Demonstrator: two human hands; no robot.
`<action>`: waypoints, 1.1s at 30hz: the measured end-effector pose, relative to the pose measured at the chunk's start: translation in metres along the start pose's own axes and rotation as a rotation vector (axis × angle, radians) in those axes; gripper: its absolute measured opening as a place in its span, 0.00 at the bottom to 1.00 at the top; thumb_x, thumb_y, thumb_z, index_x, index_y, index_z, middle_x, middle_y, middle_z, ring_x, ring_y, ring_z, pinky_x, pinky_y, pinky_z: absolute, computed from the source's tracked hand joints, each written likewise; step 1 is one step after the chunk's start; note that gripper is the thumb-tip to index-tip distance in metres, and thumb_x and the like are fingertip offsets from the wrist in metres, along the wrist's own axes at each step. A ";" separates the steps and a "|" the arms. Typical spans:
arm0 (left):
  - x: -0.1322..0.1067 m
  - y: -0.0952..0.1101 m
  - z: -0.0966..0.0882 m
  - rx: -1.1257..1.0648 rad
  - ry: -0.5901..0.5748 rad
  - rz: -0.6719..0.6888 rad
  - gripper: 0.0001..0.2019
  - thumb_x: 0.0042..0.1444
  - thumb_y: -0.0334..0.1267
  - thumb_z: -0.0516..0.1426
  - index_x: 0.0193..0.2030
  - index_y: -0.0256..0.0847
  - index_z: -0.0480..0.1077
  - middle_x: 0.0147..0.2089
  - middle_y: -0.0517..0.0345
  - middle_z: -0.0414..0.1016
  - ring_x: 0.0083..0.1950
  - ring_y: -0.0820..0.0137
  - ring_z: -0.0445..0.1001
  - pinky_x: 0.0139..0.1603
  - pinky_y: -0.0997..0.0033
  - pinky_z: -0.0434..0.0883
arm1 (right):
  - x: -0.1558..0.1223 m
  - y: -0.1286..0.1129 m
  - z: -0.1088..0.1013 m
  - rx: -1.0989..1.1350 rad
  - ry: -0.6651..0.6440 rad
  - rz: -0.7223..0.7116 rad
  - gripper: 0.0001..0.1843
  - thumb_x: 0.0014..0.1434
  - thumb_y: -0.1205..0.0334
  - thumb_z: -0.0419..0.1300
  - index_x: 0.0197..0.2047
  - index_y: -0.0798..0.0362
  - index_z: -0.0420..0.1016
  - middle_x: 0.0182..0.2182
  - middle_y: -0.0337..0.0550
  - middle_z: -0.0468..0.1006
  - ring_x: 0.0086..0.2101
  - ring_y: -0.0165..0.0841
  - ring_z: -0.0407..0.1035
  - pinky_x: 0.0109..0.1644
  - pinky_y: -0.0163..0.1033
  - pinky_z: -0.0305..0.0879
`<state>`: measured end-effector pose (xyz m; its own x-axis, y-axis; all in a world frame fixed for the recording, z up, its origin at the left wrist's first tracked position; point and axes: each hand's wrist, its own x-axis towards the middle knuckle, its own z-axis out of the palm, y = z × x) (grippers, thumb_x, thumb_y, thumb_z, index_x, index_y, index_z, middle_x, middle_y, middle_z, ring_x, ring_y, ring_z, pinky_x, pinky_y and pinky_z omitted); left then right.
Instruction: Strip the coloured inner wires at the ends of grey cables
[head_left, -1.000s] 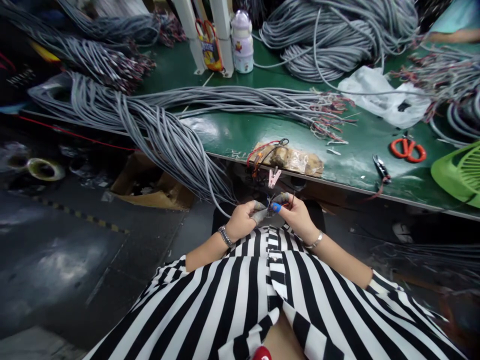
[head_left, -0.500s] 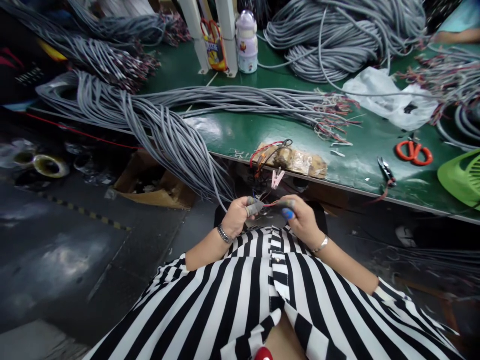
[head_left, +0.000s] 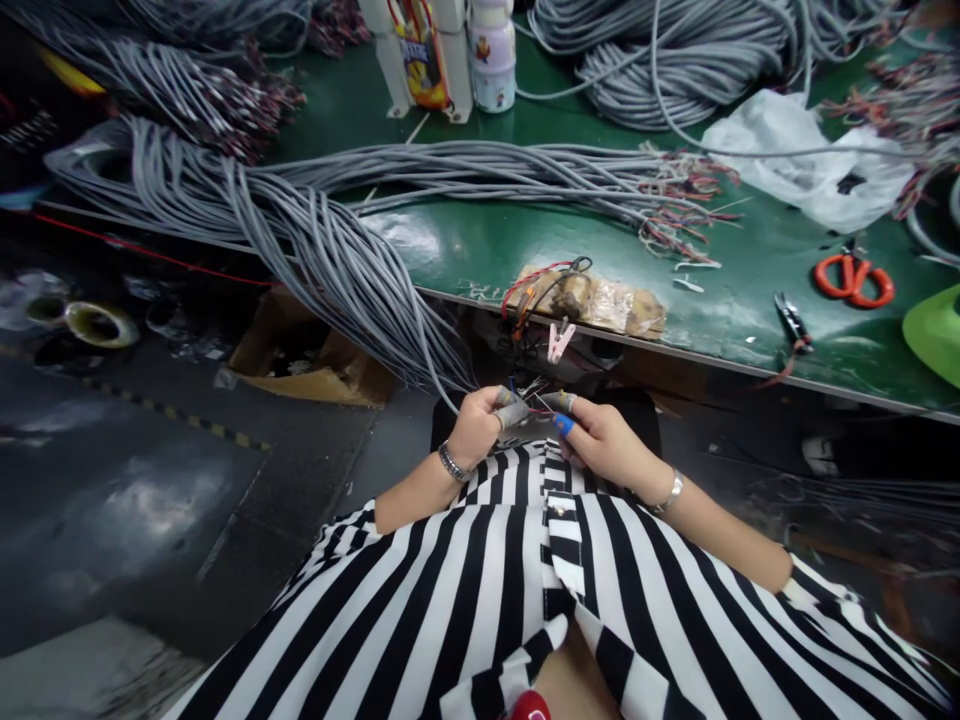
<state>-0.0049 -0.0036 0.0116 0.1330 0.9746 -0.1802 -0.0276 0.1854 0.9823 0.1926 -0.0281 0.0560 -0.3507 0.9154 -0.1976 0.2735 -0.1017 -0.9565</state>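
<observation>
Just past my lap, my left hand is closed in a pinch on the end of a grey cable, with grey wrapping on its finger and thumb. That cable runs up into a thick bundle of grey cables hanging over the table edge. Thin coloured wires stick out of the pinched end toward my right hand. Its fingertips, one in blue wrapping and one in grey, meet at these wires in a pinch. Which wire they grip is too small to tell.
On the green table lie orange-handled scissors, small cutters, a plastic bag and a taped cardboard piece at the edge. A pink clip hangs there. A cardboard box stands on the floor, left.
My right hand has shifted closer to my left, its fingertips now nearer the cable end. My view has tilted slightly downward. The left hand still pinches the cable.
</observation>
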 end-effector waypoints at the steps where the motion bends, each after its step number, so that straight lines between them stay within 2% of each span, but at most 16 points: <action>1: 0.000 0.000 0.000 0.006 -0.001 0.004 0.15 0.44 0.44 0.68 0.24 0.36 0.71 0.23 0.63 0.69 0.25 0.77 0.64 0.29 0.76 0.64 | 0.001 -0.001 -0.001 0.026 -0.010 0.027 0.13 0.61 0.59 0.57 0.48 0.50 0.76 0.17 0.34 0.72 0.14 0.26 0.59 0.18 0.32 0.54; 5: -0.001 -0.001 -0.002 0.052 -0.010 0.014 0.13 0.46 0.43 0.67 0.25 0.36 0.72 0.24 0.62 0.71 0.27 0.76 0.65 0.31 0.76 0.65 | 0.002 -0.006 -0.003 0.168 -0.087 0.159 0.20 0.62 0.55 0.56 0.54 0.54 0.72 0.15 0.31 0.69 0.12 0.23 0.55 0.15 0.29 0.48; 7: -0.001 0.000 -0.002 0.087 -0.013 0.027 0.12 0.46 0.42 0.67 0.26 0.36 0.72 0.25 0.61 0.71 0.28 0.76 0.66 0.31 0.76 0.66 | 0.004 -0.007 -0.002 0.256 -0.132 0.210 0.20 0.61 0.53 0.56 0.53 0.55 0.70 0.15 0.30 0.68 0.11 0.22 0.53 0.14 0.28 0.43; 11: -0.002 0.004 -0.001 0.135 -0.033 0.047 0.11 0.46 0.41 0.67 0.25 0.36 0.72 0.24 0.61 0.71 0.28 0.75 0.66 0.31 0.75 0.66 | 0.008 -0.003 0.002 0.405 -0.142 0.256 0.22 0.60 0.48 0.58 0.49 0.57 0.70 0.13 0.28 0.66 0.10 0.20 0.49 0.13 0.28 0.38; 18: -0.001 0.004 0.000 0.102 -0.050 0.034 0.14 0.46 0.45 0.67 0.25 0.36 0.72 0.25 0.61 0.72 0.28 0.75 0.67 0.32 0.75 0.67 | 0.011 -0.001 0.004 0.540 -0.161 0.306 0.24 0.58 0.47 0.61 0.51 0.56 0.70 0.12 0.26 0.63 0.10 0.20 0.46 0.12 0.28 0.35; 28: 0.000 0.003 0.000 0.095 -0.070 0.026 0.15 0.47 0.46 0.67 0.25 0.36 0.71 0.25 0.61 0.71 0.28 0.75 0.67 0.33 0.75 0.67 | 0.013 0.007 0.005 0.580 -0.163 0.324 0.25 0.58 0.48 0.61 0.53 0.55 0.70 0.12 0.25 0.63 0.09 0.20 0.46 0.11 0.27 0.35; 33: -0.001 0.007 0.002 0.096 -0.074 0.021 0.16 0.46 0.47 0.67 0.25 0.36 0.71 0.25 0.61 0.71 0.28 0.75 0.66 0.32 0.75 0.67 | 0.014 0.010 0.009 0.607 -0.112 0.317 0.23 0.57 0.49 0.61 0.51 0.55 0.71 0.11 0.24 0.60 0.10 0.20 0.45 0.12 0.27 0.37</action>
<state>-0.0030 -0.0038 0.0187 0.2060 0.9655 -0.1591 0.0639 0.1489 0.9868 0.1825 -0.0203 0.0413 -0.4359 0.7629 -0.4774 -0.1597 -0.5876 -0.7932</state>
